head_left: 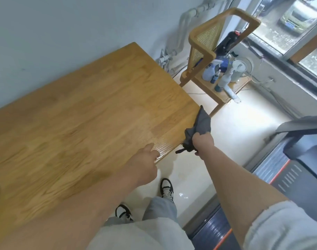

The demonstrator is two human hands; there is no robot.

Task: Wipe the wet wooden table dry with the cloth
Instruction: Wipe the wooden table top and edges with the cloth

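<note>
Pale glossy floor (193, 177) under me, light wall (63, 33) ahead, and the wooden table (82, 109) fills the left side of my view. Nearest in, black-and-white shoes (166, 188) stand on the floor just off the table's near edge.

Left hand (147, 164) sits at that near edge, close to the right corner. The thumb lies out flat on the wood, but the rest of the fingers are a blur, so I can't tell how they're set.

Right hand (203, 142) is just past the corner, out over the floor, fingers wrapped tight round the bunched grey cloth (203, 121). One flap stands up beyond the fingers along the table's right edge, and a dark tail pokes out below the fist towards the left hand. Whether the cloth is actually touching the wood, I can't say.

To the right, a dark machine with orange trim (298, 165). Further back, a wooden chair (204, 51) with spray bottles (211, 71) on its seat, then the window (289, 27) at far right.
</note>
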